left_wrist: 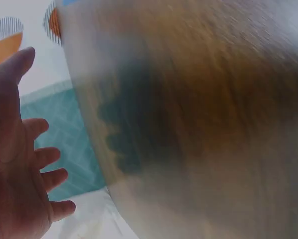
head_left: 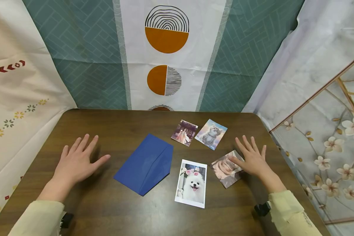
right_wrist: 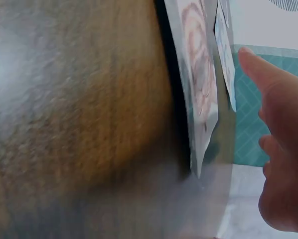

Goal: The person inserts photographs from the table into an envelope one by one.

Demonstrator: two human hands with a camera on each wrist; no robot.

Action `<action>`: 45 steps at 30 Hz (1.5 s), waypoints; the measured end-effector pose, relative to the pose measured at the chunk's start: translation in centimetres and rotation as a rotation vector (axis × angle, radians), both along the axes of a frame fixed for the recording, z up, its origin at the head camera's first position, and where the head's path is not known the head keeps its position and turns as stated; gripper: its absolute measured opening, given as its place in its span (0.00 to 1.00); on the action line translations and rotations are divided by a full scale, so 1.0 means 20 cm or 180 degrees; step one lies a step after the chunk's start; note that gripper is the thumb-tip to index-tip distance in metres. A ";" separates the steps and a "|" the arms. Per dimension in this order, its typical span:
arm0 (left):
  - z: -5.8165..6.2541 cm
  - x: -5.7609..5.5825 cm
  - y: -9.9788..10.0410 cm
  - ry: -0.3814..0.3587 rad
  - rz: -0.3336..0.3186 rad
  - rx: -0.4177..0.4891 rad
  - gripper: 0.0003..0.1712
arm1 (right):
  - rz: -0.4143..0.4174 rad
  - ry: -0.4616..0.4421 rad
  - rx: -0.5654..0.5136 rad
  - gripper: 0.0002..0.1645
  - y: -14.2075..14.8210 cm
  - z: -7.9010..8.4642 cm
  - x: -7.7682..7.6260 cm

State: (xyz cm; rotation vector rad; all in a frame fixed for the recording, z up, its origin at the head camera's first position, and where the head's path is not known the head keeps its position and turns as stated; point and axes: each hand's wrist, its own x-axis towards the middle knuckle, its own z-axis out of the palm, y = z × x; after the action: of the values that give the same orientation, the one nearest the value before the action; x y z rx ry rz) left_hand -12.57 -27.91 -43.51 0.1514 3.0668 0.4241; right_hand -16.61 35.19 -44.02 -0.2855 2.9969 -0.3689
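Observation:
My left hand (head_left: 76, 160) hovers palm down over the left side of the table, fingers spread, holding nothing. To its right lies a dark blue envelope (head_left: 144, 164), set at a slant. On the other side, my right hand (head_left: 253, 159) is spread too, its thumb overlapping a brownish photo (head_left: 225, 168) in the head view. In the right wrist view that photo (right_wrist: 199, 64) lies on the table below the hand, apart from it. Between envelope and right hand is a white-bordered photo of a fluffy white dog (head_left: 191, 185).
Farther back lie a kitten picture (head_left: 211, 134) and a small photo of a figure in a long robe (head_left: 184, 132). The brown wooden table (head_left: 121, 213) has rounded back corners. Patterned cloths (head_left: 91, 42) hang behind it and along both sides.

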 end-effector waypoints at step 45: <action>-0.09 -0.03 0.66 -0.0070 -0.0667 -0.0171 0.60 | 0.0511 0.0108 -0.0134 0.54 -0.38 -0.01 -0.07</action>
State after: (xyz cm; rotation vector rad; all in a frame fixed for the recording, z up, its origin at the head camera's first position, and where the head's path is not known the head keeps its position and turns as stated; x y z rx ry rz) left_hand -13.11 -14.74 -45.24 0.4573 2.9944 0.3287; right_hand -18.02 27.66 -44.19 -0.5375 2.9749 -0.4147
